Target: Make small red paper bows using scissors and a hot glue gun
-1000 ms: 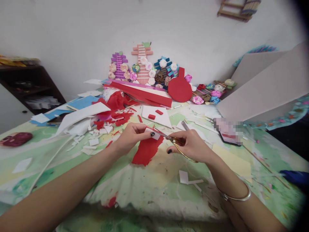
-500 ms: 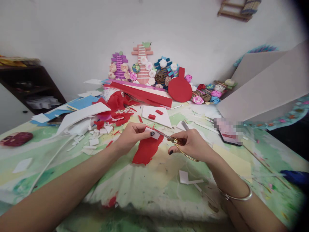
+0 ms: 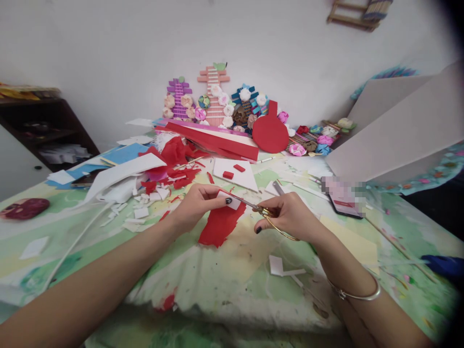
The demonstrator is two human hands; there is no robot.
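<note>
Between thumb and fingers, my left hand (image 3: 197,205) pinches a small white foam board piece (image 3: 232,202) together with a torn-edged sheet of red paper (image 3: 219,224), which hangs below it. My right hand (image 3: 290,215) is closed round gold-handled scissors (image 3: 267,212). Their blades lie along the upper edge of the white piece and the red paper, reaching toward my left fingers. Beyond my hands, two small red-wrapped blocks (image 3: 228,175) rest on a white board (image 3: 239,181). How far apart the blades stand is hard to make out.
Red and white scraps (image 3: 159,193) litter the left of the table. A flat red round shape with a neck (image 3: 270,133) leans at the back beside paper-flower decorations (image 3: 215,99). A phone (image 3: 344,200) lies at right, before a large grey board (image 3: 391,121).
The scissors' handles have spread slightly, and my right thumb has shifted a little to the right. My left hand keeps its place with the white piece and red paper.
</note>
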